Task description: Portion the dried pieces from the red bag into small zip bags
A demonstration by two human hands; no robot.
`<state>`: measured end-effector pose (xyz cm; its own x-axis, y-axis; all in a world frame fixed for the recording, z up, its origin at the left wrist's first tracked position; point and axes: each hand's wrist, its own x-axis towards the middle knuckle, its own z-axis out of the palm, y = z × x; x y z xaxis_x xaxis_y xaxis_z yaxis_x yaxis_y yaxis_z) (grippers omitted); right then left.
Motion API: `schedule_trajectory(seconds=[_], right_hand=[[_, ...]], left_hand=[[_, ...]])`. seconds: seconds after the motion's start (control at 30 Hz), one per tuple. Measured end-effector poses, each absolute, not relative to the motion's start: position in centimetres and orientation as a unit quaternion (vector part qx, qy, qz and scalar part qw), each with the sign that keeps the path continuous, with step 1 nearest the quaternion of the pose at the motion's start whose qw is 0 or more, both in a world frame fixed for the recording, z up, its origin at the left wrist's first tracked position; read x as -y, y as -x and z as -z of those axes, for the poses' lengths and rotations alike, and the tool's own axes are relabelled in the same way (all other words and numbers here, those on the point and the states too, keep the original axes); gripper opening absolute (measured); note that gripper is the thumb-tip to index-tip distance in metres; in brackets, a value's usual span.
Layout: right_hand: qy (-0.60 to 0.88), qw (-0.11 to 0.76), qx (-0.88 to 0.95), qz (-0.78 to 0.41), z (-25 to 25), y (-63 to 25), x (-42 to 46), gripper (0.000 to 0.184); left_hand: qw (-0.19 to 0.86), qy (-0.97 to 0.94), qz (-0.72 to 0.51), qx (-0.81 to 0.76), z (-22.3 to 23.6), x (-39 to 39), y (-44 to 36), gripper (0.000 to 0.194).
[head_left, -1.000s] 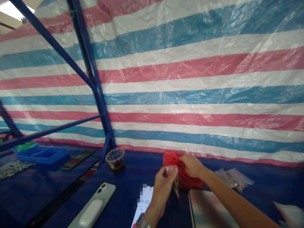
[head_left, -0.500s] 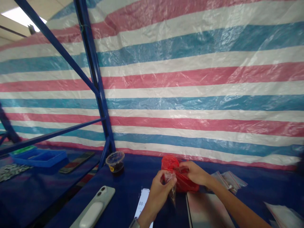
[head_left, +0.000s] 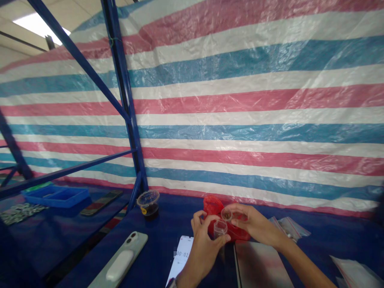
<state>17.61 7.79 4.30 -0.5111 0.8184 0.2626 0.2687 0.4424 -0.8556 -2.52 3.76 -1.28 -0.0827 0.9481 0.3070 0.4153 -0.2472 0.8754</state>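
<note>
My left hand (head_left: 205, 244) is closed on a small clear plastic bag (head_left: 220, 228), its mouth spread upward and its lower end hanging below the fingers. In my right hand (head_left: 256, 224), between thumb and fingers, is a small clear round cup (head_left: 227, 215) with a little brown stuff in it, tilted beside the bag's mouth. A crumpled red plastic bag (head_left: 213, 205) lies just behind both hands, partly hidden by them.
A phone with a timer (head_left: 181, 256) lies left of my wrist; a pale phone (head_left: 126, 256) is farther left. Behind them stands a lidded tub (head_left: 149, 205) of dark liquid. A notebook (head_left: 261, 264) and zip bags (head_left: 291, 228) sit right. A blue frame post (head_left: 132, 140) rises left.
My right hand has come out of the red bag with the small cup and turned it toward the clear bag. My left hand has opened the clear bag's mouth wider.
</note>
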Motion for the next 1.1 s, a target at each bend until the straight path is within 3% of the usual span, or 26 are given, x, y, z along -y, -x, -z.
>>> schedule_trajectory(seconds=[0.3, 0.53, 0.63, 0.73, 0.87, 0.97, 1.1], right_hand=[[0.394, 0.220, 0.883, -0.127, -6.9, -15.4, -5.9, 0.038], [0.356, 0.233, 0.894, -0.137, -8.6, -14.9, -5.9, 0.040], [0.399, 0.276, 0.867, -0.114, -8.3, -15.3, -6.9, 0.043], [0.479, 0.252, 0.838, -0.068, -7.0, -15.5, -8.1, 0.043], [0.501, 0.217, 0.831, -0.103, -5.3, -15.4, -8.8, 0.045], [0.472, 0.266, 0.826, -0.155, -5.6, -15.2, -7.8, 0.037], [0.402, 0.333, 0.801, -0.293, -7.0, -14.9, -4.3, 0.026]], left_hand=[[0.332, -0.618, -0.499, -0.508, 1.6, -3.9, 2.2, 0.034], [0.367, -0.599, -0.514, -0.492, 1.6, -4.0, 2.2, 0.034], [0.371, -0.590, -0.524, -0.489, 1.4, -3.9, 2.3, 0.032], [0.355, -0.578, -0.540, -0.499, 1.0, -3.9, 2.5, 0.032], [0.290, -0.575, -0.570, -0.510, 0.2, -3.9, 2.8, 0.032], [0.252, -0.577, -0.601, -0.492, -0.3, -3.8, 3.1, 0.031], [0.287, -0.589, -0.594, -0.467, -0.6, -3.3, 2.6, 0.030]])
